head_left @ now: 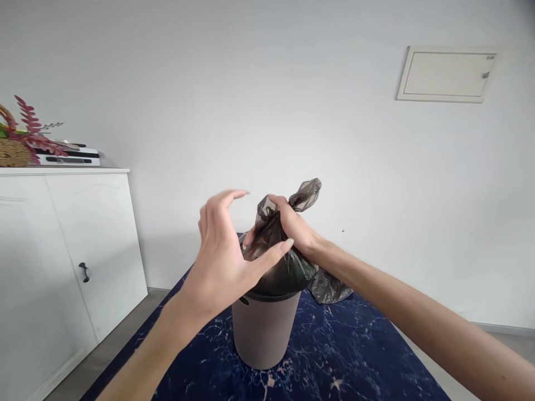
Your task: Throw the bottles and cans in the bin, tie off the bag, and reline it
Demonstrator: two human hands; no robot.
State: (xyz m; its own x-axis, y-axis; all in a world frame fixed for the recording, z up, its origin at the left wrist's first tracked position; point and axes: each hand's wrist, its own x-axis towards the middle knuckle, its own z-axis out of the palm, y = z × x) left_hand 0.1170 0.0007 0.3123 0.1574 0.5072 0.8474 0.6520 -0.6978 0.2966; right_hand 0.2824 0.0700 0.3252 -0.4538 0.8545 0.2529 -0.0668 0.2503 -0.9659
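A grey-brown trash bin (266, 331) with a black rim stands upright on a dark blue marbled table. Filling its mouth is a black, see-through garbage bag (288, 273), its top gathered and twisted. My right hand (290, 220) is closed around the gathered neck, and a loop of plastic sticks out above it. In front and to the left, my left hand (223, 250) has its fingers and thumb spread wide, with nothing between them. Its thumb passes in front of the bag; whether it touches the plastic I cannot tell. The bag's contents show only dimly.
Behind the bin to the right, another piece of black plastic (329, 287) lies on the marbled table (351, 351). A white cabinet (96, 239) stands at the left, bearing a wicker basket (14, 152) with reddish leaves. A panel door (447, 74) is set in the wall.
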